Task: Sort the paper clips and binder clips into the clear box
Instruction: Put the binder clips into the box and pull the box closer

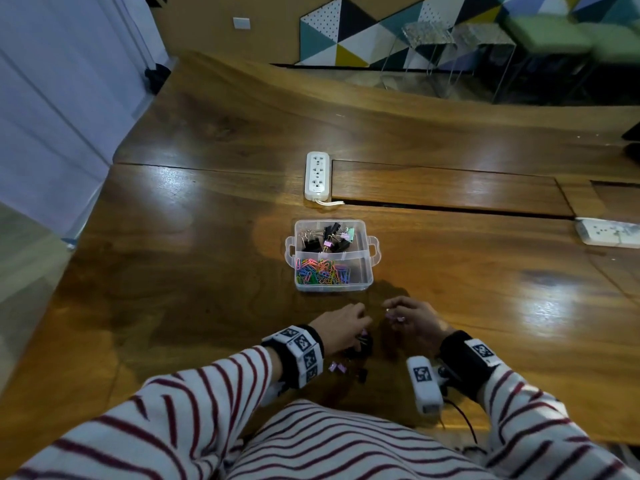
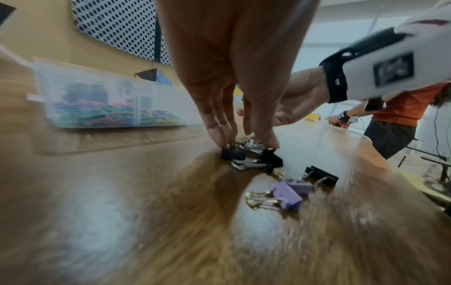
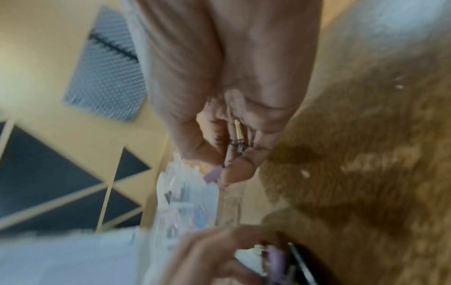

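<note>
The clear box (image 1: 367,282) stands ahead of my hands, with black and purple binder clips (image 1: 329,237) in its far compartment and coloured paper clips (image 1: 322,271) in the near one. My left hand (image 1: 349,323) reaches down to a small pile on the table, and its fingertips (image 2: 270,139) pinch black binder clips (image 2: 253,154). Two purple binder clips (image 2: 288,192) and another black one (image 2: 321,176) lie loose just behind it. My right hand (image 1: 398,315) hovers beside the left with curled fingers and holds small purple binder clips (image 3: 213,174).
A white power strip (image 1: 317,174) lies beyond the box, and a second one (image 1: 606,232) sits at the far right. A slot (image 1: 450,207) runs across the wooden table. Another person in an orange top (image 2: 400,110) works at the far end.
</note>
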Demonstrator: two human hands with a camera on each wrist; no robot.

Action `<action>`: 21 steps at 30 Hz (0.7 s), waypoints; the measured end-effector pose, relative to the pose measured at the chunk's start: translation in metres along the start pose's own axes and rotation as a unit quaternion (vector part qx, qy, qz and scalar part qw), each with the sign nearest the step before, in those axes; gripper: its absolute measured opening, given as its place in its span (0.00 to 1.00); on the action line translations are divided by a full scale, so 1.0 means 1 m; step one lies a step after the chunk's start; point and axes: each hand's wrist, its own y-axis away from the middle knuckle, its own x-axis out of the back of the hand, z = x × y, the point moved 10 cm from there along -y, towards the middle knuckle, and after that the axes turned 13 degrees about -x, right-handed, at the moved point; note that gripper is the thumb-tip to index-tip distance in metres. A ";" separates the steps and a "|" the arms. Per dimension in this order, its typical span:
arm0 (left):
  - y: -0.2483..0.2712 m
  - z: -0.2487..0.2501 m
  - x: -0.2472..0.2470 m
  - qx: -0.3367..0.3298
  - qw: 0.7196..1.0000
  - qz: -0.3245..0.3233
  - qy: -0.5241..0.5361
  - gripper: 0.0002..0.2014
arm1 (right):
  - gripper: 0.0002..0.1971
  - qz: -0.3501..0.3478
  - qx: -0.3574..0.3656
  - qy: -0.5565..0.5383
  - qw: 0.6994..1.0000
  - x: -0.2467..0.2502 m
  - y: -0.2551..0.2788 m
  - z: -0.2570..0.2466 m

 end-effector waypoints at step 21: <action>0.023 -0.042 0.031 0.097 0.917 0.160 0.353 0.09 | 0.13 -0.096 -0.081 -0.277 0.953 -0.015 0.022 -0.012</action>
